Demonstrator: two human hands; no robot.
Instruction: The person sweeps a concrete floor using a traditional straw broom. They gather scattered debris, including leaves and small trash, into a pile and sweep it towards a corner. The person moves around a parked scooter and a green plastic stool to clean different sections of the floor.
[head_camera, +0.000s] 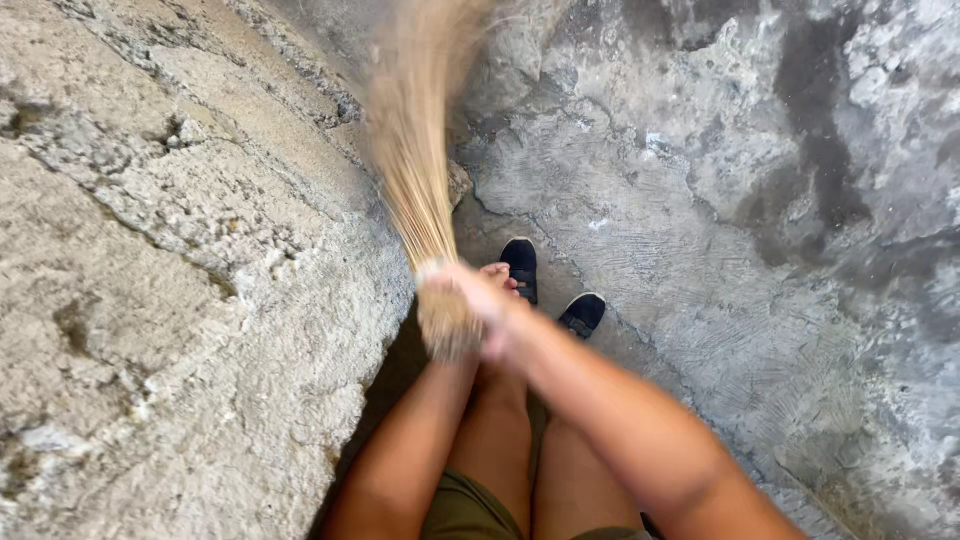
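Both my hands meet on a straw broom (412, 150) with no long handle, gripped at its bound end just above my knees. My right hand (492, 302) wraps around the bundle from the right. Coming up from below, my left hand (450, 356) holds the same end and is mostly hidden behind it. The bristles fan upward and are blurred with motion, reaching toward the foot of a rough concrete wall (150, 300) on the left.
Grey, stained, scratched concrete floor (750, 200) fills the right side. My two dark shoes (520, 265) (583, 313) stand close to the wall's base, with my bare legs and olive shorts below. A dark gap runs along the wall's foot.
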